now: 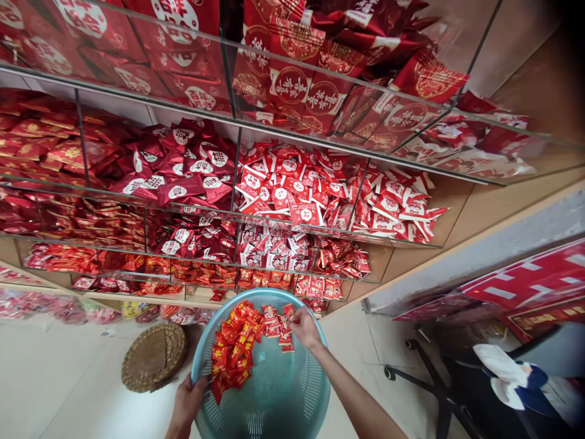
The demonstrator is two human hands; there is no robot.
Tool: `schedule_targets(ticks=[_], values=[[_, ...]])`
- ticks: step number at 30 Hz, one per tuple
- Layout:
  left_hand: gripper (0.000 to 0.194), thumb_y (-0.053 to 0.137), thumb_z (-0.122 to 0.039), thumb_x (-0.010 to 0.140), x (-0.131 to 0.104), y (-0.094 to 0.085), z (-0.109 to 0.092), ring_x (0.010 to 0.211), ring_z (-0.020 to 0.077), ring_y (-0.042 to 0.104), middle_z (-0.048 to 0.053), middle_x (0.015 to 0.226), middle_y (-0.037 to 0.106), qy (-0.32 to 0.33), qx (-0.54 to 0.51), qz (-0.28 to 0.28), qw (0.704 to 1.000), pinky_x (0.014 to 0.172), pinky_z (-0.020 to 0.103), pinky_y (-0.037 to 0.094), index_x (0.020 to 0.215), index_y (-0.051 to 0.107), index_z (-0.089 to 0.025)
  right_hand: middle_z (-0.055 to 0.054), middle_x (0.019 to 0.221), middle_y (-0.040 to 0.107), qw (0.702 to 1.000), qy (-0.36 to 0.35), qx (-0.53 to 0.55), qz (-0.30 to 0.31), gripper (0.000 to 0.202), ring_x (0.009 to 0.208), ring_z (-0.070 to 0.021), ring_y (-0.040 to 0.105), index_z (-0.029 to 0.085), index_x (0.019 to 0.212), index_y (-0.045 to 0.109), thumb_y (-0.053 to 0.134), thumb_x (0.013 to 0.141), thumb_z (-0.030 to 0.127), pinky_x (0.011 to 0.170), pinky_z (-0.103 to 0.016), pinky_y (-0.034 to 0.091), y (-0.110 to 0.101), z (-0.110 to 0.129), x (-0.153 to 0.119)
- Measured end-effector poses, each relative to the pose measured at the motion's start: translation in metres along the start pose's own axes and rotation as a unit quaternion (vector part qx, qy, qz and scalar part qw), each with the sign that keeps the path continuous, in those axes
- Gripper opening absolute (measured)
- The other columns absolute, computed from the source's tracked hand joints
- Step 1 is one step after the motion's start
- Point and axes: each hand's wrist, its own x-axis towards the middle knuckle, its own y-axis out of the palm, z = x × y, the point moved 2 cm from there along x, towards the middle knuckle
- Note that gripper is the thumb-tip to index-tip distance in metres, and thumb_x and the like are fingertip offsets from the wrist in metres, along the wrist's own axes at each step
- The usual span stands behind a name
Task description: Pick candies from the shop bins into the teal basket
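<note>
A teal plastic basket is at the bottom centre in the head view. My left hand grips its left rim, with the fingers closed. Inside the basket, orange-red wrapped candies are heaped on the left side. Beside them, near the far rim, lie small red and white packets. My right hand is over the basket's right rim, its fingers pinched on a red packet above the other packets.
Shelves with clear dividers hold red packaged sweets in front of me. A round woven stool stands on the tiled floor at the left. At the right is a black wheeled chair with cloth on it, by red printed boards.
</note>
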Motion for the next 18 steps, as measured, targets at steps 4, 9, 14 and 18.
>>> schedule_targets(ticks=[4, 9, 14, 18], values=[[0.044, 0.07, -0.052, 0.051, 0.007, -0.002, 0.009, 0.06, 0.0224, 0.062, 0.002, 0.06, 0.067, 0.004, 0.013, -0.008, 1.0, 0.059, 0.032, 0.047, 0.075, 0.067, -0.015, 0.002, 0.065, 0.059, 0.999, 0.02, -0.028, 0.001, 0.027, 0.073, -0.0229, 0.062, 0.026, 0.072, 0.047, 0.07, 0.06, 0.024, 0.069, -0.032, 0.043, 0.033, -0.005, -0.008], [0.043, 0.07, -0.05, 0.053, 0.011, -0.002, 0.012, 0.059, 0.0223, 0.062, 0.003, 0.06, 0.068, 0.002, 0.002, 0.0, 1.0, 0.056, 0.031, 0.048, 0.078, 0.068, -0.015, 0.0, 0.072, 0.058, 0.999, 0.026, 0.024, -0.023, 0.032, 0.085, -0.0269, 0.064, 0.026, 0.072, 0.047, 0.074, 0.056, 0.025, 0.072, -0.032, 0.042, 0.047, -0.011, -0.003], [0.043, 0.069, -0.052, 0.053, 0.004, -0.004, -0.001, 0.063, 0.0251, 0.065, 0.003, 0.061, 0.07, 0.013, 0.03, -0.022, 0.999, 0.058, 0.033, 0.051, 0.077, 0.067, -0.016, -0.002, 0.082, 0.063, 0.999, -0.007, -0.032, -0.017, 0.026, 0.083, -0.0257, 0.065, 0.026, 0.076, 0.05, 0.071, 0.061, 0.026, 0.071, -0.033, 0.046, 0.05, -0.017, -0.009], [0.044, 0.069, -0.056, 0.054, 0.001, -0.006, -0.012, 0.065, 0.0264, 0.067, 0.004, 0.061, 0.07, 0.022, 0.049, -0.014, 0.998, 0.056, 0.032, 0.052, 0.076, 0.067, -0.017, -0.007, 0.097, 0.068, 0.994, -0.061, -0.089, -0.025, 0.023, 0.083, -0.0272, 0.067, 0.025, 0.091, 0.056, 0.065, 0.072, 0.034, 0.069, -0.035, 0.049, 0.041, -0.015, -0.009]])
